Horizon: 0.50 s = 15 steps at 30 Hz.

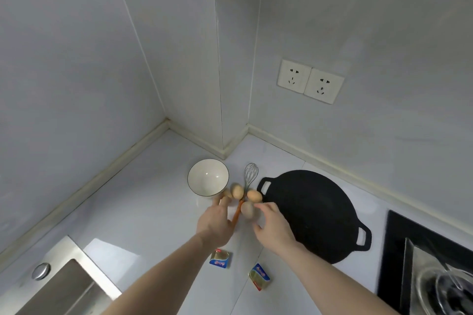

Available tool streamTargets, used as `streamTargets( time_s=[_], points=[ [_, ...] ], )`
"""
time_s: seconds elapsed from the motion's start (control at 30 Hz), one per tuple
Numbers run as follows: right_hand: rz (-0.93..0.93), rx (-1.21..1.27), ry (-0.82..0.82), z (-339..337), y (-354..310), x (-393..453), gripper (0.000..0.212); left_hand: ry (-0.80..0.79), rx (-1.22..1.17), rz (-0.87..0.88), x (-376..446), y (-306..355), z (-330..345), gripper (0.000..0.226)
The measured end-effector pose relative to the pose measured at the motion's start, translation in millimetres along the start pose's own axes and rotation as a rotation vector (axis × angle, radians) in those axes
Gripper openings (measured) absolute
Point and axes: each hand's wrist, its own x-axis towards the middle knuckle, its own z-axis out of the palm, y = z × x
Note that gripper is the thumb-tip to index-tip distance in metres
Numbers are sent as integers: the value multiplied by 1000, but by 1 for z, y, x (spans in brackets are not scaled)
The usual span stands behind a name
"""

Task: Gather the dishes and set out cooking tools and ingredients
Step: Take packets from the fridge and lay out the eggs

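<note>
A white bowl (207, 178) stands on the counter near the corner. Right of it lies a wire whisk (250, 174) with an orange handle. Several brown eggs lie in a cluster over that handle: one (237, 191) by the bowl, one (254, 195) beside the pan, one (247, 208) nearest me. My left hand (216, 222) reaches in with straight fingers, its tips at a partly hidden egg (227, 193). My right hand (272, 225) has loosely spread fingers just right of the nearest egg. The black two-handled griddle pan (312, 212) sits to the right.
Two small wrapped butter packets (220, 258) (259, 276) lie on the white counter (153, 212) close to me. A steel sink (64, 281) is at the lower left and a gas hob (435, 276) at the lower right. Wall sockets (309, 82) hang above the pan.
</note>
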Motion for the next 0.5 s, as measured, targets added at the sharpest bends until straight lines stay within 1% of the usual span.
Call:
streamTargets(
  time_s=[0.07, 0.2, 0.37, 0.43, 0.5],
  points=[
    [-44, -51, 15, 7, -7, 8, 53, 5, 29, 40, 4, 0, 0, 55],
    [-72, -98, 24, 23, -10, 19, 51, 17, 74, 132, 15, -4, 5, 59],
    [-71, -101, 53, 27, -1, 22, 45, 20, 88, 117, 29, -3, 7, 65],
    [-51, -103, 51, 27, 4, 22, 45, 42, 68, 121, 28, 2, 8, 54],
    [-32, -84, 46, 27, 8, 20, 42, 84, 39, 106, 23, 8, 8, 36]
  ],
)
